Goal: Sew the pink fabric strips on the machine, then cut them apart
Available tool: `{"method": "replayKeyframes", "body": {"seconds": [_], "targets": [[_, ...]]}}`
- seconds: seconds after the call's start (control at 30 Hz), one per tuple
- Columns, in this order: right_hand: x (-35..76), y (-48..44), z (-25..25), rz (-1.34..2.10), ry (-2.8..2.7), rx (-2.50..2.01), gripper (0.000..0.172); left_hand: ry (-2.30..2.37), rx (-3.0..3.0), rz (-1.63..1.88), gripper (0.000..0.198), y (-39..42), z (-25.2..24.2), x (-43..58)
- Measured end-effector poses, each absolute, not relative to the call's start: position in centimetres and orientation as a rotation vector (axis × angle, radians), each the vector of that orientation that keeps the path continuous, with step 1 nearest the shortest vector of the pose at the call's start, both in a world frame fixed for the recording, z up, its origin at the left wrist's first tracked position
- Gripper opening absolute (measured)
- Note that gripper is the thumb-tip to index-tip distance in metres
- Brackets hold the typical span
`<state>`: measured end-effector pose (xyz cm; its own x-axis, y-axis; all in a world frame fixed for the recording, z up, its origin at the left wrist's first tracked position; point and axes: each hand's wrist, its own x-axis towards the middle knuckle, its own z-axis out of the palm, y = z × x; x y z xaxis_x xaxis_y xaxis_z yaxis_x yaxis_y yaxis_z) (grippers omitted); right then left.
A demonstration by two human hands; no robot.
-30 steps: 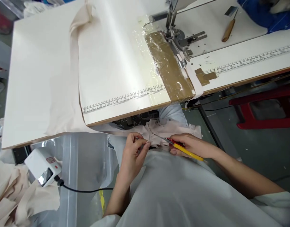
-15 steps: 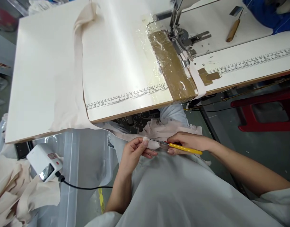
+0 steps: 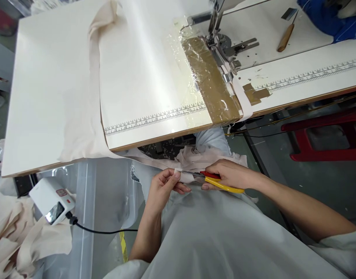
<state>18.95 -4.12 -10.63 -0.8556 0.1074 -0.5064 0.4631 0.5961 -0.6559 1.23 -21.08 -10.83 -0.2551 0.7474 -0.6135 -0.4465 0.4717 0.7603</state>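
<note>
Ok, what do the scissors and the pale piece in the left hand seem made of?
Scissors: blades look like metal, thin and grey, finish unclear; handles probably plastic, smooth and brightly coloured. Pale piece: likely thin matte fabric, since it looks dull and limp; weave too small to see.

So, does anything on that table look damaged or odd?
Yes: the brown tape beside the sewing machine is wrinkled, and the smaller patch to its right has ragged edges. Both interrupt the ruler markings, so the table looks makeshift.
</note>
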Motion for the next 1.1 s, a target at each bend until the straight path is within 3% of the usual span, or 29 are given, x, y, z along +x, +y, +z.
{"method": "replayKeyframes", "body": {"seconds": [0.27, 0.43, 0.53, 0.73, 0.93, 1.1], "targets": [[18.3, -4.4, -10.0, -1.007, 2.519, 0.423, 0.046, 1.427, 0.288, 1.149, 0.044, -20.8, -10.4, 1.6], [18.1, -4.4, -10.1, -1.075, 2.451, 0.474, 0.053, 1.432, 0.284, 1.127, 0.043, -20.7, -10.0, 1.3], [18.2, -4.7, -10.6, -1.228, 2.47, 0.525, 0.052, 1.432, 0.292, 1.112, 0.045, -20.5, -10.3, 2.0], [17.2, -6.4, -10.9, -1.781, 2.551, 0.595, 0.034, 1.351, 0.487, 1.02, 0.046, -19.6, -8.5, 2.8], [19.7, -5.8, -9.7, -1.837, 2.654, 0.856, 0.032, 2.463, 1.268, 0.951, 0.022, -16.7, -0.7, -8.5], [23.0, -4.6, -8.3, -1.992, 2.465, 1.286, 0.047, 2.837, 1.239, 0.332, 0.021, -10.6, 0.9, -16.6]]}}
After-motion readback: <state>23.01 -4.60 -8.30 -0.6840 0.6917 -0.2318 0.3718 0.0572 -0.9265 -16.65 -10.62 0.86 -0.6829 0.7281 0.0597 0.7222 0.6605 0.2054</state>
